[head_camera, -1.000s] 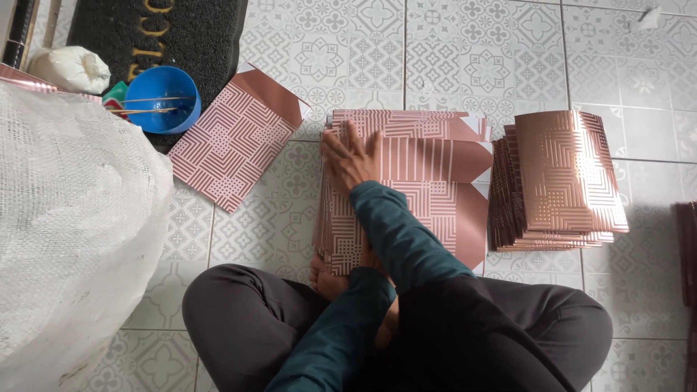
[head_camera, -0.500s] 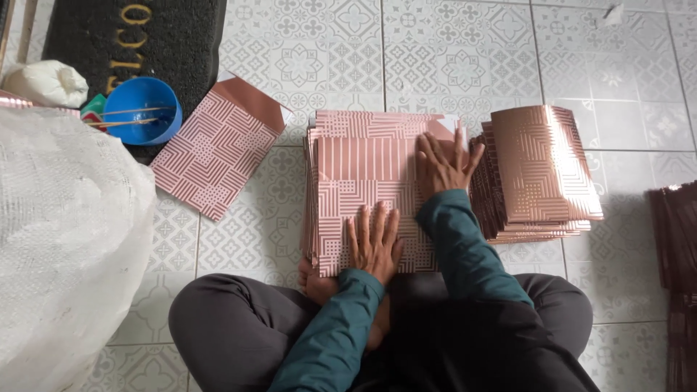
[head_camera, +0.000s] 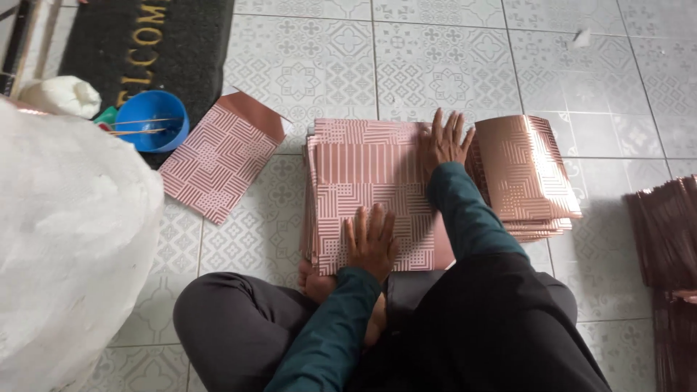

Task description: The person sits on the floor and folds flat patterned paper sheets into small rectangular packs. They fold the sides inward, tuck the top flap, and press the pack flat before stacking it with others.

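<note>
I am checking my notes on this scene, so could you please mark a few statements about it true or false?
1. Both hands lie flat on the middle stack of patterned sheets. True: the left hand is at its near edge, the right hand at its far right corner.
2. The blue bowl is empty. False: thin sticks lie across it.
3. A single sheet lies apart, left of the stack. True.
4. The floor is bare wood. False: it is patterned tile.
</note>
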